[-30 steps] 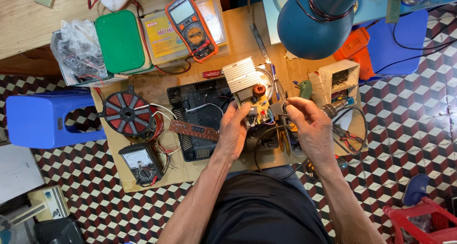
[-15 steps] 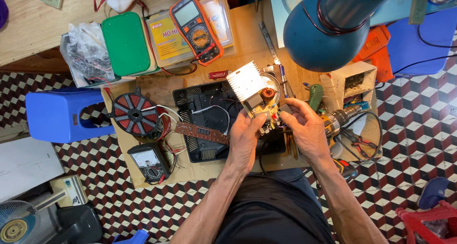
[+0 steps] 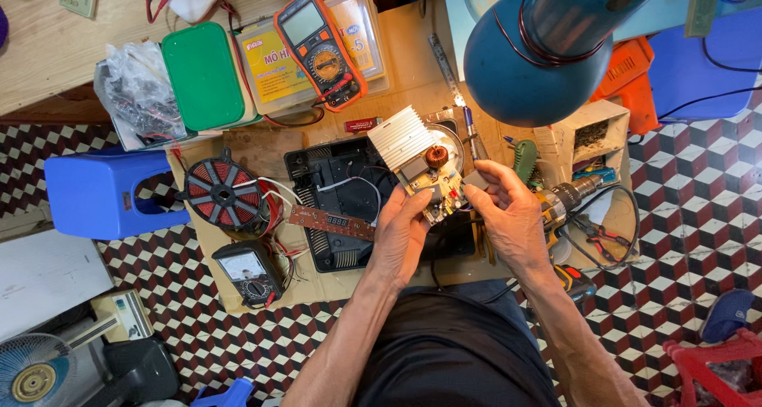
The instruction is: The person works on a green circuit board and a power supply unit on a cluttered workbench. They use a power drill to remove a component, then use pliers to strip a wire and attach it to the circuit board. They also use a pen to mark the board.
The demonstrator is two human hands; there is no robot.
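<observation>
The tan printed circuit board with a white finned aluminium heat sink and a copper-wound toroid coil [image 3: 421, 165] is held up off the bench, above the open black plastic appliance housing [image 3: 341, 200], and tilted toward the camera. The left hand [image 3: 401, 232] closes its fingers on the near edge of the board from below; the right hand [image 3: 512, 212] pinches the board's right edge between thumb and fingertips, and whether it also holds a small part there cannot be told. The step in hand appears to be inspection of the board while lifted clear of the housing; any next move calls for a firm two-handed grip and slack in the white leads that run to the red-and-black flat spiral induction coil [image 3: 226, 194], which lies to the left. A narrow brown display strip board [image 3: 332, 223] lies between coil and housing. An analogue black multimeter [image 3: 248, 270] rests near the front edge of the cardboard-covered low wooden bench [image 3: 413, 57], and an orange-and-grey digital multimeter [image 3: 319, 46] sits on a clear parts box further back, beside a green plastic lid [image 3: 203, 75]. A blue metal lamp shade [image 3: 540, 54] hangs over the right side. A blue plastic stool [image 3: 99, 194] stands on the chequered tile floor [image 3: 683, 200].
</observation>
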